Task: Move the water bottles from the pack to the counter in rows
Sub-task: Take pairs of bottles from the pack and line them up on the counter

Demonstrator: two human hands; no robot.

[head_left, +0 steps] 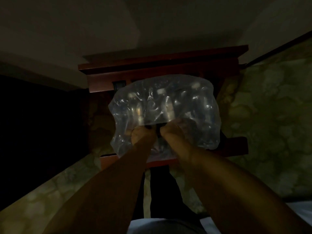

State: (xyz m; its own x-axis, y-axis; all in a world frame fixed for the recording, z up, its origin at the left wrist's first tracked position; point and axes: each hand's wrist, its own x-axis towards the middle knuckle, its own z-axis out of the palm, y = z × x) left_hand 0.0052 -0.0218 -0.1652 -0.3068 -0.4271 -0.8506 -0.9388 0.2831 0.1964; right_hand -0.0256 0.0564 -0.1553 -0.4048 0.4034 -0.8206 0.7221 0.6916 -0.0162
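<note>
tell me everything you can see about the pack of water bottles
The pack is clear, crinkled shrink-wrap plastic around several upright bottles with pale caps; the dim light hides the count. It sits on a dark reddish wooden stand. The left hand and right hand each have a closed grip on the wrap at its near side, close together beside a dark gap in the plastic.
</note>
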